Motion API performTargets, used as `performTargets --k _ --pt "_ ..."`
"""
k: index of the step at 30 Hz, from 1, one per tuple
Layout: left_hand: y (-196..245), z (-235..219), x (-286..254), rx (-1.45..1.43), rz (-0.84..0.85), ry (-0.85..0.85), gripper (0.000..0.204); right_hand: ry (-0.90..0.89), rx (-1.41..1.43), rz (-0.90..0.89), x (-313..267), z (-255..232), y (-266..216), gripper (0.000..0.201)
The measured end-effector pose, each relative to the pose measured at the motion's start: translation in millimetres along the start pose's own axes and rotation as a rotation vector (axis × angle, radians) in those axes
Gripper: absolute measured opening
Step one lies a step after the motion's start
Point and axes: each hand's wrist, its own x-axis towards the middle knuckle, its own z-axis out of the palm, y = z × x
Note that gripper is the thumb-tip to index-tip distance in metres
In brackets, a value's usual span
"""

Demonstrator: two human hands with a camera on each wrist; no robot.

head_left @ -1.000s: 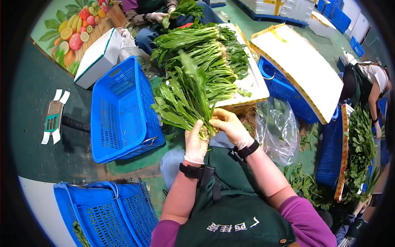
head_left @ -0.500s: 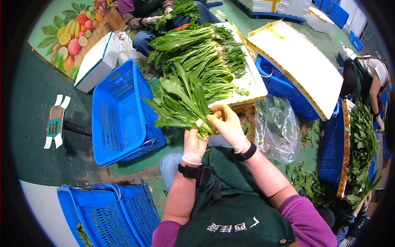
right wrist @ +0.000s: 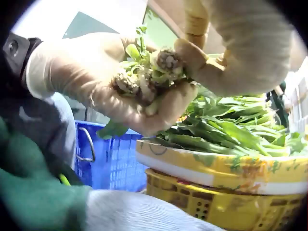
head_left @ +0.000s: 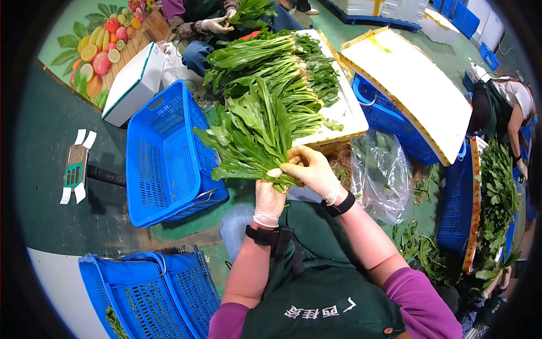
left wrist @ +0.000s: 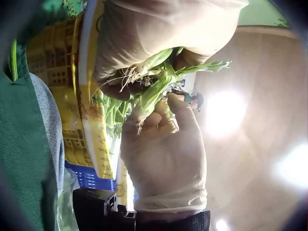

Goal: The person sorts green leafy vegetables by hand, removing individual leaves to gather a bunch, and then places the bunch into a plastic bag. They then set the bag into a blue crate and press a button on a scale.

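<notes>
Gripping the leafy bunch (head_left: pixel 254 135) near its root end in the gloved left hand (head_left: pixel 270 200), with fingers curled round the stems. Pinching at the stems with thumb and fingers of the gloved right hand (head_left: pixel 313 169), close beside the left. Noting, beyond both hands, piled greens (head_left: pixel 274 51) on a white tray (head_left: pixel 349 116); left of the left hand, a blue basket (head_left: pixel 206 164); right of the right hand, a clear bag (head_left: pixel 387 195).
</notes>
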Motion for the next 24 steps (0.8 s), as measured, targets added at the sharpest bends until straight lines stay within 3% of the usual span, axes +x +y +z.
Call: performTargets --k 4,9,12,13,14,16,17,19,22,24 --pt "-1 6 -4 -0.026 0.024 0.026 0.049 -0.013 -0.17 0.033 2 -1 5 0.03" --pt "-1 2 -4 -0.021 0.03 0.013 0.044 -0.007 0.146 0.093 0 -1 11 0.026" --pt "1 11 -5 0.059 0.079 0.004 0.038 0.01 0.189 0.05 -4 1 4 0.028" --pt "0 14 -4 0.122 0.123 0.024 0.035 -0.064 0.249 0.069 -7 -1 2 0.048" --pt "-2 14 -2 0.186 0.193 0.046 0.032 -0.102 0.06 -0.007 -11 -4 4 0.058" --pt "-3 12 -2 0.228 0.162 0.055 0.032 -0.181 -0.282 -0.124 -17 -7 -2 0.079" --pt "-4 11 -3 0.27 0.126 0.064 0.032 -0.097 -0.387 -0.346 -15 -2 11 0.076" --pt "-8 7 -1 0.216 0.119 0.034 0.034 -0.079 -0.284 -0.01 -16 -4 6 0.071" --pt "-7 8 -1 0.186 0.022 0.055 0.031 -0.037 0.392 0.057 -7 -11 25 0.056" --pt "-7 6 -1 0.138 -0.009 0.066 0.031 -0.068 0.349 0.126 -5 -17 23 0.053"
